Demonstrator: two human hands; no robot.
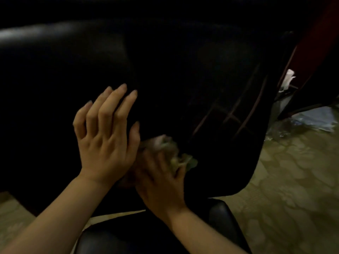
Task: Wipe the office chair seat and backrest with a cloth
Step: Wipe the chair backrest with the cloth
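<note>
A black leather office chair fills the view, with its backrest (192, 74) across the top and middle. My left hand (105, 136) lies flat against the dark padding with its fingers straight. Just to its right, my right hand (161, 178) grips a crumpled pale green cloth (176, 153) and holds it against the lower part of the backrest. The cloth is blurred and partly hidden under my fingers. A shiny black part of the chair (222, 215), either seat or base, shows below my right wrist.
Patterned beige floor (293, 180) lies right of the chair. A dark reddish piece of furniture (319, 43) stands at the upper right, with white crumpled paper (289, 79) beside it and clear plastic and paper (311, 120) on the floor.
</note>
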